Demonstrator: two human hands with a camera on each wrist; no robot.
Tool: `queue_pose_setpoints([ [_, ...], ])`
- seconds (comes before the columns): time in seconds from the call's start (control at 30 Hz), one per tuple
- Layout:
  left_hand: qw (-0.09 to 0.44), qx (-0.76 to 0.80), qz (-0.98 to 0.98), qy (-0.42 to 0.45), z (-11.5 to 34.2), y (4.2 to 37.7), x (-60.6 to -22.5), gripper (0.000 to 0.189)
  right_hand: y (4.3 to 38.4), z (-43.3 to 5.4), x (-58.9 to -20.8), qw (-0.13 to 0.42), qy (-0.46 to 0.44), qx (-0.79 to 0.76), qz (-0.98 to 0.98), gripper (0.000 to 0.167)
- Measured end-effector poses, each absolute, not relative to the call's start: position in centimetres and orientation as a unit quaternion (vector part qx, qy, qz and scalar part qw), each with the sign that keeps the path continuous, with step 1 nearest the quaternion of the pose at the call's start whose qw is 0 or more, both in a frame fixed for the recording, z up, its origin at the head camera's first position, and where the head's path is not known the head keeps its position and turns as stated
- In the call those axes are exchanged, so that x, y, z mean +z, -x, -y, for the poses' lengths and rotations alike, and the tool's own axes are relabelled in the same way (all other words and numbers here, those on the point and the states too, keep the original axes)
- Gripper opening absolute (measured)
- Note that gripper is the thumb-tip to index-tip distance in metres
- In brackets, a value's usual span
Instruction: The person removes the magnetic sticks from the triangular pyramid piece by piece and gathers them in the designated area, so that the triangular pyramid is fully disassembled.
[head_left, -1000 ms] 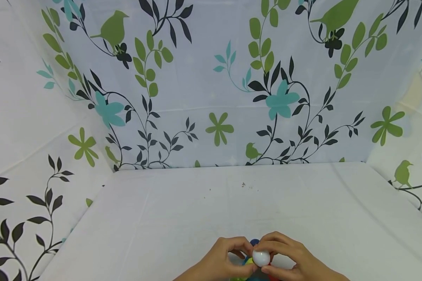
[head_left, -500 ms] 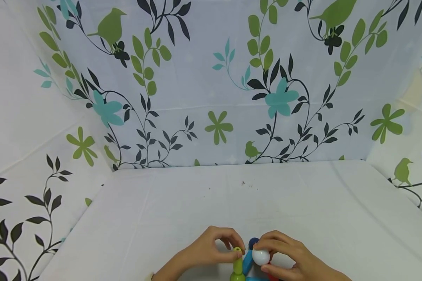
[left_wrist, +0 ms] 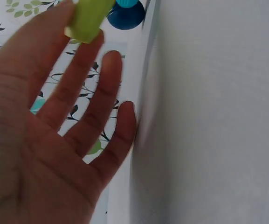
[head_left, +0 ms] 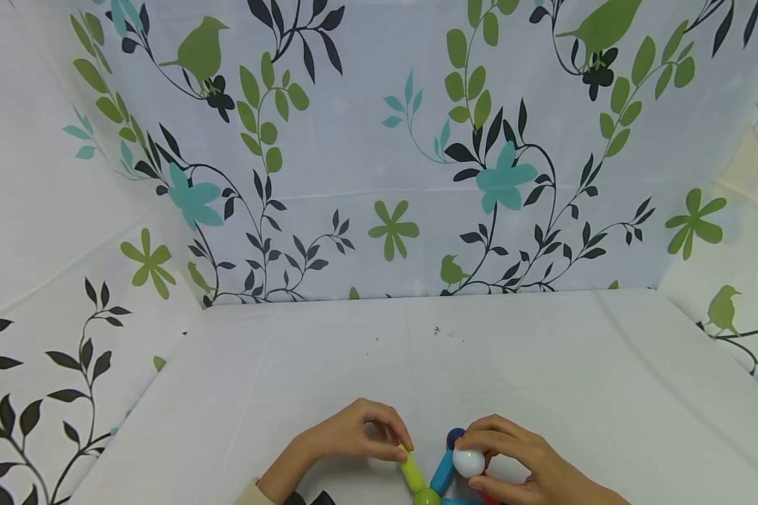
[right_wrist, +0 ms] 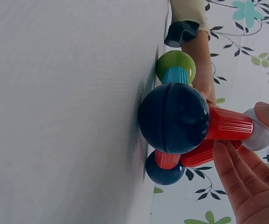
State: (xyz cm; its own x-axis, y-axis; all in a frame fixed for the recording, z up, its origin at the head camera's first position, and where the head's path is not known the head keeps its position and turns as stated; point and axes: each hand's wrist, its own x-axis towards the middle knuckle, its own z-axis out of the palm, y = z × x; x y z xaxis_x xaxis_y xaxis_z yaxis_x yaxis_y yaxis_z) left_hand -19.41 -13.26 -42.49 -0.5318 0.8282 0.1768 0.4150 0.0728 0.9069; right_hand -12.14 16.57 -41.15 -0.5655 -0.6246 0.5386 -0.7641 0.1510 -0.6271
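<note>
In the head view my left hand (head_left: 356,431) pinches the top of a yellow-green rod (head_left: 412,471) between thumb and fingers. The rod leans left from a green ball (head_left: 427,497) at its foot. My right hand (head_left: 521,456) holds a white ball (head_left: 469,463) with thumb and fingertips. That ball caps red rods (right_wrist: 230,124) of a ball-and-rod building toy, seen in the right wrist view. A large dark blue ball (right_wrist: 174,119) joins red and light blue rods at the table. A blue rod (head_left: 443,473) slants up near a farther dark blue ball (head_left: 455,438).
The toy stands on a white-covered table (head_left: 328,358) at its near edge. Cloth printed with birds and leaves (head_left: 391,126) hangs behind and at both sides. A black wrist device (right_wrist: 183,32) sits on the left forearm.
My left hand has drawn away left from the white ball. The yellow-green rod in it has swung from beside the ball to a leftward lean. My right hand stays at the white ball.
</note>
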Motion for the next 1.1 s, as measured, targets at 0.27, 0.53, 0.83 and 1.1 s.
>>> queue_pose_setpoints([
  [0.27, 0.202, 0.475, -0.718, -0.466, 13.6, 20.0, -43.2, 0.017, 12.2, -16.6, -41.2, 0.075, -0.466, 0.463, 0.750, 0.048],
  [0.53, 0.187, 0.440, -0.735, -0.481, 13.7, 20.1, -43.9, 0.017, 12.1, -16.5, -41.2, 0.066, -0.467, 0.473, 0.744, 0.048],
  [0.83, 0.157, 0.459, -0.720, -0.496, 12.2, 18.9, -43.3, 0.017, 12.1, -16.4, -41.3, 0.073, -0.469, 0.474, 0.742, 0.047],
  [1.1, 0.150, 0.431, -0.716, -0.528, 10.1, 17.6, -43.3, 0.032, 12.6, -16.5, -41.6, 0.096, -0.498, 0.469, 0.723, 0.051],
])
